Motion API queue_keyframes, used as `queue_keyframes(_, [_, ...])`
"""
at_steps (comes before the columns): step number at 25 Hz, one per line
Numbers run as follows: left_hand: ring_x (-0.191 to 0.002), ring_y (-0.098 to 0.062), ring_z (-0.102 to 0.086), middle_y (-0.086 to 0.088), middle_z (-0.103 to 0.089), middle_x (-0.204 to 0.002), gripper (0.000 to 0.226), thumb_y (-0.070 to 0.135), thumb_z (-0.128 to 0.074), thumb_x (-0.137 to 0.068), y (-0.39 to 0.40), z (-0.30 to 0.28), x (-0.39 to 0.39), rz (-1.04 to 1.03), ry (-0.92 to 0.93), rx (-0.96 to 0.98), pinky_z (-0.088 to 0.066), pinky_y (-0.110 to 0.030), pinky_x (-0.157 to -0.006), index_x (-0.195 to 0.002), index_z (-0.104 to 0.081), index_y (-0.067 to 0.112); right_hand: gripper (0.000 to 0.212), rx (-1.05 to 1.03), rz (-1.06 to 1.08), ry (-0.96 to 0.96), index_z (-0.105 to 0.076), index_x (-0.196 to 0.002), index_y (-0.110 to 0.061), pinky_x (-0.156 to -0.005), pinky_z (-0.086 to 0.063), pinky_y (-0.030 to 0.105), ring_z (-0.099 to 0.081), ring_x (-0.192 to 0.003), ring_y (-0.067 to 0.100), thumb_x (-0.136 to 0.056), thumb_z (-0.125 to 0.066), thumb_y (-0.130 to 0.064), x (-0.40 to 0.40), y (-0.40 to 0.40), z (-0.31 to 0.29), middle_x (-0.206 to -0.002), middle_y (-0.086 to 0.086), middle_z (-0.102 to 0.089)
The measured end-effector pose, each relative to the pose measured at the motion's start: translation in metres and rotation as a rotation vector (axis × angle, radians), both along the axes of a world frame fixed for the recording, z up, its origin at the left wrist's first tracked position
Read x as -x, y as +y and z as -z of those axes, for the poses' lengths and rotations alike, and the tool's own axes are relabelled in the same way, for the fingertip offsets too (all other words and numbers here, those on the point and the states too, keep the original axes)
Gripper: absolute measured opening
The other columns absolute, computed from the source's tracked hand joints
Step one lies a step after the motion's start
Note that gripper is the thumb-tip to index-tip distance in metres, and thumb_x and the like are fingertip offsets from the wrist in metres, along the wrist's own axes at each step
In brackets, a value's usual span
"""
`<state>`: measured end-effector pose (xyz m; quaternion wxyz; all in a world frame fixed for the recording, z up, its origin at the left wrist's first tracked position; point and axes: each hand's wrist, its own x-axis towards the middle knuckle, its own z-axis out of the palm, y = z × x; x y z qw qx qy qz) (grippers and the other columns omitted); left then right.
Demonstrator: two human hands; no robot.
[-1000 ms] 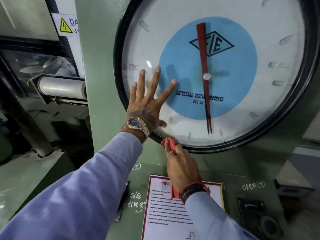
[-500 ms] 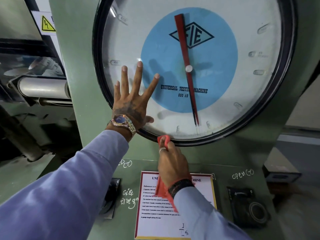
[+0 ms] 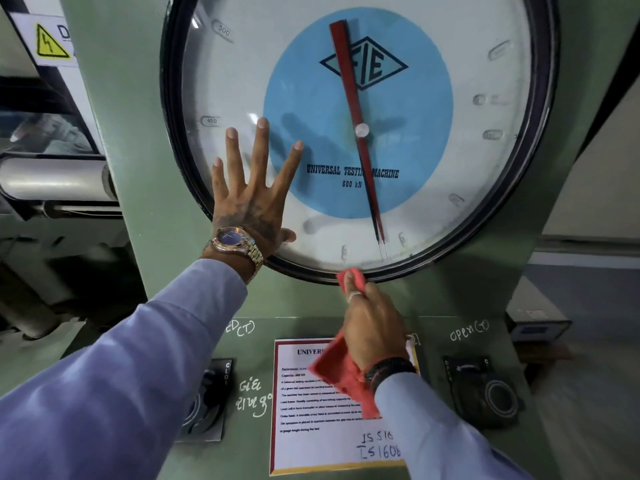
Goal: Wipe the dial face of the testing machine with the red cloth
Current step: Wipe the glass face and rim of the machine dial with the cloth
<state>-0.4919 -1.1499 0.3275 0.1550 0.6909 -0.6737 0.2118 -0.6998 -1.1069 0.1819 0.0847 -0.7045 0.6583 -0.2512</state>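
Observation:
The big round dial face (image 3: 433, 209) fills the upper view, white with a blue centre, a red pointer and a black rim. My left hand (image 3: 251, 199) lies flat on the glass at its lower left, fingers spread, a watch on the wrist. My right hand (image 3: 372, 327) holds the red cloth (image 3: 341, 379) just below the dial. One end of the cloth pokes up past my fingers and touches the black rim at the bottom; the other end hangs under my wrist.
The dial sits in a green machine housing (image 3: 138, 168). Below are a printed instruction sheet (image 3: 311, 441), a black knob (image 3: 498, 396) at the right and another control (image 3: 207, 400) at the left. A metal roller (image 3: 52, 178) and a yellow warning sticker (image 3: 50, 43) lie left.
The view has shifted, so the dial sits further left in frame. My right hand with the cloth slid slightly right along the bottom rim. My left hand stays flat on the glass.

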Motion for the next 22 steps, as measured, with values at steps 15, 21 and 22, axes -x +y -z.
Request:
queue_keyframes(15, [-0.160,-0.064,-0.001,-0.021,0.008,-0.181,0.180,0.071,-0.102,-0.024,-0.037,0.002,0.078,0.233,-0.177,0.089,-0.007,-0.088,-0.117,-0.172,-0.002,0.045,0.051,-0.001,0.197,-0.177,-0.037,-0.163,-0.017,-0.088,-0.059,0.033,-0.066,-0.109,0.029,-0.116,-0.023,-0.030,0.001,-0.002,-0.002,-0.141,0.007,-0.062])
queue_keyframes(21, [-0.156,-0.070,-0.007,-0.019,0.007,-0.181,0.098,0.026,-0.094,-0.071,-0.018,-0.019,0.111,0.160,-0.200,0.067,-0.017,-0.094,-0.112,-0.152,-0.040,0.025,0.041,-0.034,0.385,-0.195,-0.050,-0.150,-0.010,-0.087,-0.044,0.028,-0.063,-0.119,0.032,-0.112,-0.037,-0.019,0.039,-0.017,-0.030,-0.144,0.011,-0.059])
queue_keyframes(22, [-0.157,-0.070,-0.006,-0.018,0.004,-0.182,0.074,0.018,-0.083,-0.082,-0.019,-0.024,0.118,0.181,-0.211,0.108,-0.015,-0.095,-0.111,-0.145,-0.043,0.021,0.044,-0.013,0.351,-0.195,-0.047,-0.154,-0.011,-0.089,-0.048,0.031,-0.064,-0.117,0.033,-0.115,-0.031,-0.022,0.032,-0.010,-0.029,-0.143,0.009,-0.060])
